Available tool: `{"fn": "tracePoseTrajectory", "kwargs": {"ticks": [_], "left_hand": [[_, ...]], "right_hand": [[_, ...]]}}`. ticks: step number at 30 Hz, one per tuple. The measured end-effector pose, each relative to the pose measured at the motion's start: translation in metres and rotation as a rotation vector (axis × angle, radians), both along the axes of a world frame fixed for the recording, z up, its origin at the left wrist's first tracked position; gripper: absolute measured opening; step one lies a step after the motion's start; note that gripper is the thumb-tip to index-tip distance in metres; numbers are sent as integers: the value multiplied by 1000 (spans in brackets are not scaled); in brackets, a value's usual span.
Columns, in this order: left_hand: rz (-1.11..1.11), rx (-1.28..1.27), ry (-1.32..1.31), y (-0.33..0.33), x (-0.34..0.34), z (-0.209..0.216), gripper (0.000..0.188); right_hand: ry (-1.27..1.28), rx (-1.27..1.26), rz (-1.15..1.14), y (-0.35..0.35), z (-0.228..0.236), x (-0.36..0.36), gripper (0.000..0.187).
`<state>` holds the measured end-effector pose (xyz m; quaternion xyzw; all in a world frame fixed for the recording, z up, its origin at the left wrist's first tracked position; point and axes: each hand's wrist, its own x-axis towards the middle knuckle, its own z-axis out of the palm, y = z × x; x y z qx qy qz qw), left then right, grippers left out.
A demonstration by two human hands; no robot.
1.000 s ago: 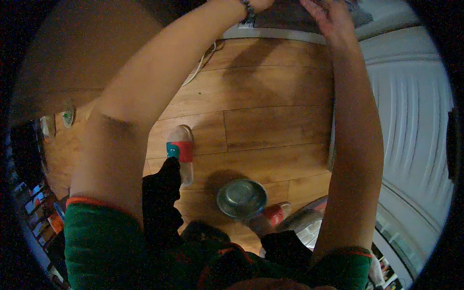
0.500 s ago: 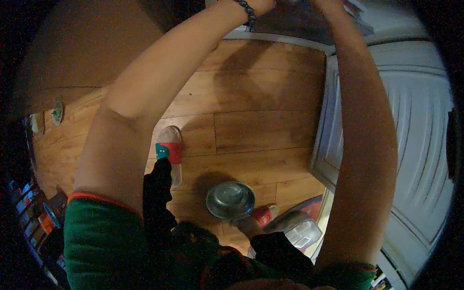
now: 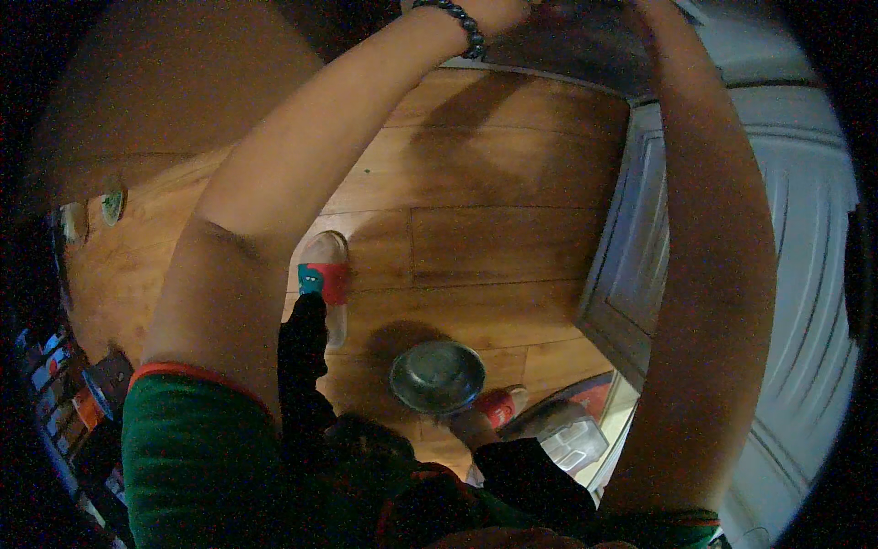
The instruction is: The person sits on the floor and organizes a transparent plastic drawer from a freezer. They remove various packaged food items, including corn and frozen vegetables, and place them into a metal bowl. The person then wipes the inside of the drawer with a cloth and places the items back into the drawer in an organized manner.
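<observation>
2 raised hands, left hand (image 3: 512,11) and right hand (image 3: 654,9), meet at 12 o'clock on a dark flat object (image 3: 585,41); grips cannot be told; round grey metal bowl (image 3: 437,376) sits untouched at 6 o'clock.

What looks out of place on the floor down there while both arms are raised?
A round metal bowl sits on the wooden floor right between the person's sandalled feet, close to the right sandal, an odd spot, easy to kick. It looks upright, with nothing spilled around it. Both hands are cut off at the picture's top edge.
</observation>
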<state>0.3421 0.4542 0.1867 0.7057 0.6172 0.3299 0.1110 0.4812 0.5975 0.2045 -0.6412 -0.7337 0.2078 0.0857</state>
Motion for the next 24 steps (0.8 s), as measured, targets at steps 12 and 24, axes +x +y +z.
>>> {"fn": "tracePoseTrajectory", "kwargs": {"ticks": [12, 24], "left_hand": [[-101, -14, -97, -2, -5, 24, 21], [7, -62, -17, 19, -9, 21, 18]], "right_hand": [[-458, 47, 135, 66, -8, 1, 23], [1, 510, -86, 1, 3, 16, 33]]}}
